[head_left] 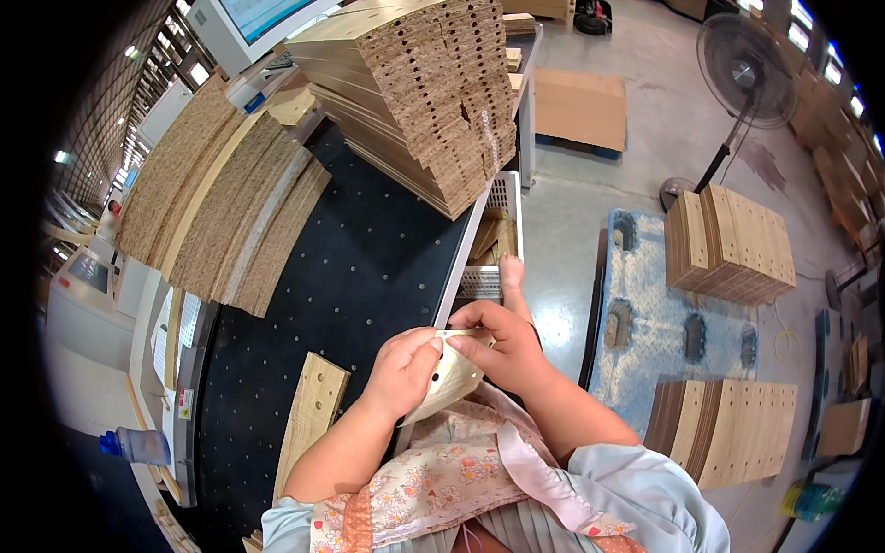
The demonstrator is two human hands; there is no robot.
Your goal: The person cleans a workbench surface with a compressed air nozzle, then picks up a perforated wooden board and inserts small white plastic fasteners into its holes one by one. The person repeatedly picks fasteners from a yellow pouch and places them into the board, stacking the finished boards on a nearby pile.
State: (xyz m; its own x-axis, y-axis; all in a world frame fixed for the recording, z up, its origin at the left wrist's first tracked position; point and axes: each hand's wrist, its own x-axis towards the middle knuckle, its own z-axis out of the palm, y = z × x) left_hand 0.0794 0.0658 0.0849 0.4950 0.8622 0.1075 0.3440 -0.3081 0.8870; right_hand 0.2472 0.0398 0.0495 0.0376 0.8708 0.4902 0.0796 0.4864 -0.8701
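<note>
Panel, pale and drilled, lies right of left hand, gripping its left edge | right hand pinches far edge | long axis foreshortened, can't tell

We note one pale, cream-to-light-wood panel, held in front of the body at the near edge of the worktop. Broad face turned up toward us; surface light, with a slight sheen. We see a few small dark holes, the plainest near the left side, close to the fingers. Left hand grips the left side and covers part of it; right hand pinches the far edge. Lower end slopes down toward the apron. Full outline hidden from us.
</note>
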